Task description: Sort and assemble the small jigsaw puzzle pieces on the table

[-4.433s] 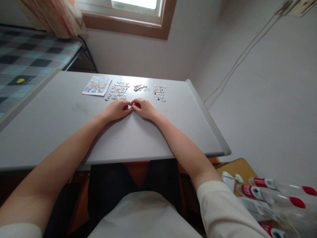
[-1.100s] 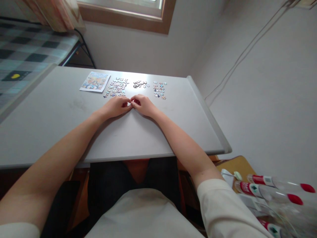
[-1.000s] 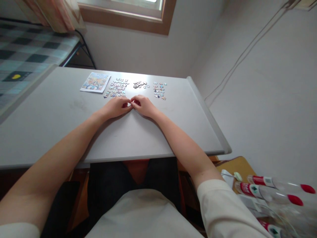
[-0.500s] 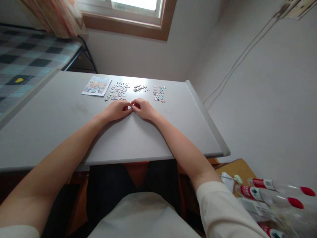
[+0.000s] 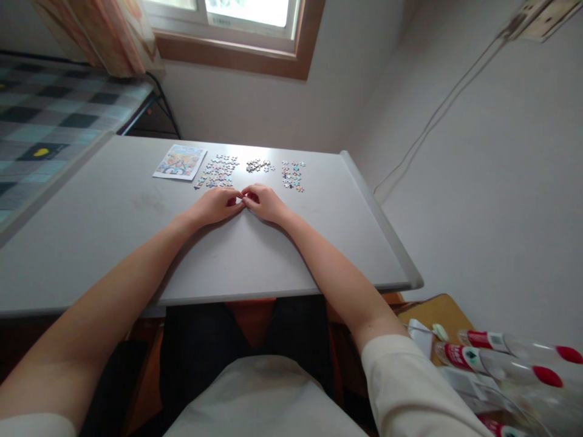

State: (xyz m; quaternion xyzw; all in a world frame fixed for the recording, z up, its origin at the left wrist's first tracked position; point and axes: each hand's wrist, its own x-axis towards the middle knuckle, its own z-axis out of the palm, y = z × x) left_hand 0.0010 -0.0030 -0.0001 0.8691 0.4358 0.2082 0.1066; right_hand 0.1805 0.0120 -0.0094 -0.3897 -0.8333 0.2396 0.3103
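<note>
The left hand and right hand meet at the fingertips over the table, each with thumb and fingers drawn narrow; whether a piece is pinched there cannot be told. Just beyond lie small puzzle pieces in three groups. The left group and right group are spread in rough rows, while the middle group is bunched, some pieces apparently overlapping. The laying out therefore looks well along at both sides, with the middle bunch not yet spread. No joined patch shows, though the pieces are too small to rule out a few linked ones. The card lies flat just left of the left group.

All three groups sit near the far edge, with only a narrow strip of table behind them. Broad room runs from the hands back to the near edge, framed by the forearms; more opens leftward past the card and rightward to the raised side rim. The bottles lie off the table, past its near right corner.
</note>
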